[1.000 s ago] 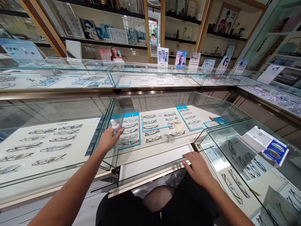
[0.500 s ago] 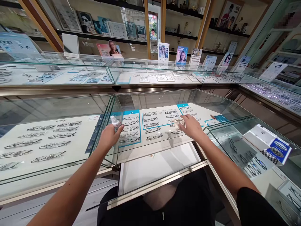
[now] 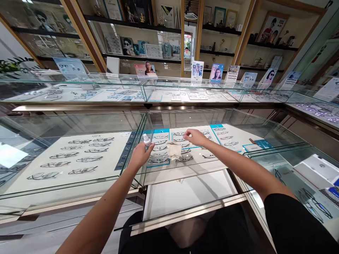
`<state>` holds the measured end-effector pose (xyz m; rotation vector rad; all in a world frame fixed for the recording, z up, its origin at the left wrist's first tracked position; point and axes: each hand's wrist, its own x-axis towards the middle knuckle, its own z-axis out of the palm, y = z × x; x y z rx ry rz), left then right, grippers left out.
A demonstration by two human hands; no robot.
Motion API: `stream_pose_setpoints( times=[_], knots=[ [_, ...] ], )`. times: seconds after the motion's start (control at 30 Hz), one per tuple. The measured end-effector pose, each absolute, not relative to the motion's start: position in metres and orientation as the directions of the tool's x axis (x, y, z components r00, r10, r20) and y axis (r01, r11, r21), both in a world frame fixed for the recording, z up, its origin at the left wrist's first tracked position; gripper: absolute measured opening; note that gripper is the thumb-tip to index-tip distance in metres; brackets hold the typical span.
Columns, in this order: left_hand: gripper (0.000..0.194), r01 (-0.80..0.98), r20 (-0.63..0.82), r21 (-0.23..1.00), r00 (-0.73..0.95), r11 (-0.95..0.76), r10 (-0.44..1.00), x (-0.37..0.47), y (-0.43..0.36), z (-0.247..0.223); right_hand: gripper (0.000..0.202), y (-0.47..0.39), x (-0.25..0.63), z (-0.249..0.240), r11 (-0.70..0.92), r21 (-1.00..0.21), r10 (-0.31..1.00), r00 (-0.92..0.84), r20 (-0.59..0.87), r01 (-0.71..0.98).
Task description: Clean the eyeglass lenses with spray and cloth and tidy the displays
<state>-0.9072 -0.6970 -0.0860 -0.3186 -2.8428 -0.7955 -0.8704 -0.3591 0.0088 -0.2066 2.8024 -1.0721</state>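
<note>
A small white bottle (image 3: pixel 147 140) with a white cap stands upright in my left hand (image 3: pixel 141 153), whose fingers are wrapped round it above the glass counter. To its right, a crumpled beige cloth (image 3: pixel 174 150) appears over the glass, apart from my right hand. My right hand (image 3: pixel 195 137) is just above and right of the cloth, fingers loosely bent and nothing visible in them. Beneath the glass, rows of eyeglasses (image 3: pixel 184 158) lie on white and blue display sheets.
A white drawer (image 3: pixel 190 192) is pulled out in front of my lap. Glass cases with eyeglasses (image 3: pixel 79 170) extend to the left, and another case (image 3: pixel 288 169) is at the right. A further glass counter with upright cards (image 3: pixel 217 73) runs across the back, before shelves.
My right hand has moved left and let go of the cloth, which now appears between my hands. The bottle stays in my left hand. The view has shifted, showing more of the left side.
</note>
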Motion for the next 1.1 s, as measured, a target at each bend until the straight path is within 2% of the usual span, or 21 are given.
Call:
stream_pose_setpoints(
  times=[0.07,0.13,0.2,0.27,0.3,0.4,0.47,0.53,0.67,0.87,1.1],
  knots=[
    [0.060,0.251,0.224,0.496,-0.962,0.831,0.156,-0.907,-0.697,-0.086,0.014,-0.355,-0.868,0.017,0.746,-0.662,-0.243,-0.953,-0.178,-0.067],
    [0.059,0.247,0.229,0.503,-0.962,0.828,0.148,-0.907,-0.697,-0.086,0.014,-0.359,-0.853,0.012,0.727,-0.681,-0.431,-0.828,-0.358,-0.084],
    [0.058,0.252,0.235,0.495,-0.960,0.832,0.151,-0.906,-0.696,-0.086,0.021,-0.377,-0.831,-0.010,0.688,-0.713,-0.666,-0.513,-0.542,-0.140],
    [0.057,0.244,0.252,0.444,-0.957,0.862,0.141,-0.904,-0.696,-0.085,0.025,-0.402,-0.807,-0.045,0.719,-0.634,-0.694,-0.340,-0.635,-0.283],
    [0.057,0.218,0.266,0.405,-0.957,0.888,0.113,-0.904,-0.695,-0.084,0.026,-0.414,-0.798,-0.064,0.747,-0.540,-0.664,-0.384,-0.642,-0.389],
    [0.062,0.057,0.306,0.316,-0.951,0.947,-0.045,-0.903,-0.695,-0.085,0.026,-0.430,-0.788,-0.113,0.800,-0.386,-0.599,-0.582,-0.550,-0.460],
    [0.065,-0.007,0.312,0.304,-0.944,0.953,-0.106,-0.904,-0.696,-0.086,0.028,-0.423,-0.799,-0.133,0.843,-0.301,-0.538,-0.723,-0.433,-0.446],
    [0.065,-0.005,0.308,0.304,-0.946,0.953,-0.103,-0.905,-0.696,-0.087,0.031,-0.404,-0.818,-0.144,0.885,-0.230,-0.462,-0.824,-0.328,-0.405],
    [0.065,0.016,0.306,0.312,-0.948,0.950,-0.085,-0.908,-0.698,-0.089,0.033,-0.365,-0.863,-0.156,0.948,-0.144,-0.307,-0.934,-0.182,-0.284],
    [0.067,0.037,0.323,0.272,-0.945,0.962,-0.055,-0.911,-0.701,-0.090,0.033,-0.328,-0.918,-0.174,0.981,-0.170,-0.100,-0.995,-0.011,-0.096],
    [0.064,-0.001,0.290,0.224,-0.955,0.975,-0.068,-0.915,-0.701,-0.087,0.032,-0.267,-0.976,-0.179,0.919,-0.365,0.230,-0.956,0.184,0.151]
  ],
)
